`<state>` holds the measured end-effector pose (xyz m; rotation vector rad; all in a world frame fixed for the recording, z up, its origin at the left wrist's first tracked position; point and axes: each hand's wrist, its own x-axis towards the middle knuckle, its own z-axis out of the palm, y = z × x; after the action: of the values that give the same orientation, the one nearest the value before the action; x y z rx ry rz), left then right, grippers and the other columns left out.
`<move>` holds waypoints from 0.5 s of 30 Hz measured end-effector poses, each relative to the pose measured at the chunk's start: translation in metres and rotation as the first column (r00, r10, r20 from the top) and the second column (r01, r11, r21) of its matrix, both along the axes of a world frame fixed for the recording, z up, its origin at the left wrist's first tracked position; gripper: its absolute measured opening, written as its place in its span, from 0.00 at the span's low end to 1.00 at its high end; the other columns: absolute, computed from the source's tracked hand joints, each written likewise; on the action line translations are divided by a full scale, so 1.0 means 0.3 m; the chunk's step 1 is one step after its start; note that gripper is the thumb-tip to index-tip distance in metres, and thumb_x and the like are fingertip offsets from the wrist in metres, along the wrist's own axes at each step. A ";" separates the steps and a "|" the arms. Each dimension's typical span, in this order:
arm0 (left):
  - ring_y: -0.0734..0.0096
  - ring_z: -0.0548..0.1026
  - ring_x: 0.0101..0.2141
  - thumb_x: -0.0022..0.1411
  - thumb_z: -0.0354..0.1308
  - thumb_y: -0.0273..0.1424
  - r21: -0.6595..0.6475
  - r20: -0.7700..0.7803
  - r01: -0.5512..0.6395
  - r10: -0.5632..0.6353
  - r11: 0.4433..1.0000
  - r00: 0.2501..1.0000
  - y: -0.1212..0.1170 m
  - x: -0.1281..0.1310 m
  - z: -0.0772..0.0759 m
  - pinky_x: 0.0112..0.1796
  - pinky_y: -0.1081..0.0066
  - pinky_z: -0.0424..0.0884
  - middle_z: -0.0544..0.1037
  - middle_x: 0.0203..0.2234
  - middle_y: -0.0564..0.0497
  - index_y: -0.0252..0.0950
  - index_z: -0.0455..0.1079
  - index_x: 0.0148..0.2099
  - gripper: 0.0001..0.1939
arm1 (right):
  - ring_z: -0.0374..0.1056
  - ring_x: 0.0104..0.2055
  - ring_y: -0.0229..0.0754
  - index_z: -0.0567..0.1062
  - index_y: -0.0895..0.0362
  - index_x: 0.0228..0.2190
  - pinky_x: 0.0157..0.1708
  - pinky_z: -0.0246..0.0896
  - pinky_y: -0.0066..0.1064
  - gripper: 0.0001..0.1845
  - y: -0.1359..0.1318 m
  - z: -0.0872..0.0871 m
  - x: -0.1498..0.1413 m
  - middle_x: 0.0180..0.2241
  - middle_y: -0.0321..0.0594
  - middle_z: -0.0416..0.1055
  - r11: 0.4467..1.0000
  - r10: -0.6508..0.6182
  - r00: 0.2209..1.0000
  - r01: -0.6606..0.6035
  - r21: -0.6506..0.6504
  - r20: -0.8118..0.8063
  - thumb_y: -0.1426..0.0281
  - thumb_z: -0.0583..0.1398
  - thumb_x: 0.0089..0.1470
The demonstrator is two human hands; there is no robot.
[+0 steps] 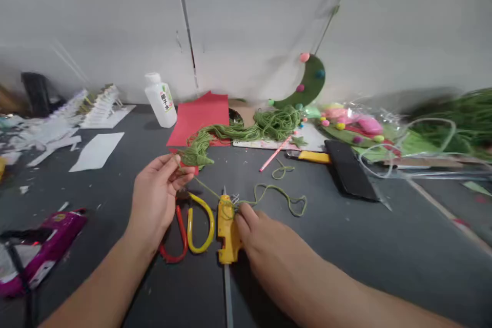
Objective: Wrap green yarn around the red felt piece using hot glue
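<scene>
The left hand (158,189) pinches one yarn-wrapped piece (195,158); the right hand (269,238) grips one green strand (284,192) by one glue gun (229,238).

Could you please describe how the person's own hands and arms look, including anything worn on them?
The left hand and right hand are both ungloved. The left forearm and right forearm are bare as far as they show, with no sleeve in view. I see no watch, bracelet or ring, though some fingers are partly hidden.
</scene>
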<state>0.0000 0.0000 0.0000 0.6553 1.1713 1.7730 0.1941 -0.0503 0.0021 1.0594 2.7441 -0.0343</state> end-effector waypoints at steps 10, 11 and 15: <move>0.75 0.78 0.20 0.47 0.68 0.29 -0.038 -0.049 0.042 -0.044 0.998 0.998 0.010 -0.010 -0.001 0.24 0.80 0.74 0.77 0.17 0.55 0.33 0.71 0.29 0.09 | 0.68 0.30 0.38 0.72 0.56 0.31 0.27 0.61 0.25 0.08 0.061 0.218 0.077 0.33 0.35 0.70 0.771 -0.256 0.926 0.023 -0.637 -0.277 0.75 0.62 0.45; 0.75 0.78 0.20 0.47 0.68 0.29 -0.044 -0.059 0.051 -0.053 0.998 0.997 0.009 -0.009 -0.002 0.24 0.80 0.74 0.77 0.17 0.55 0.33 0.71 0.29 0.09 | 0.67 0.30 0.37 0.72 0.56 0.30 0.27 0.61 0.24 0.08 0.071 0.233 0.087 0.32 0.34 0.69 0.756 -0.221 0.934 -0.019 -0.654 -0.282 0.77 0.62 0.45; 0.75 0.78 0.20 0.49 0.67 0.30 -0.060 -0.108 0.087 -0.094 0.994 0.990 0.005 -0.006 -0.001 0.24 0.80 0.74 0.78 0.16 0.55 0.34 0.70 0.30 0.08 | 0.67 0.30 0.35 0.72 0.57 0.29 0.30 0.61 0.23 0.08 0.096 0.248 0.115 0.32 0.33 0.69 0.739 -0.129 0.878 -0.224 -0.635 -0.460 0.79 0.62 0.45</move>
<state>-0.0018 0.0016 -0.0003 0.7705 1.2416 1.6398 0.2285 -0.0215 0.0764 0.8188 2.7318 -1.3574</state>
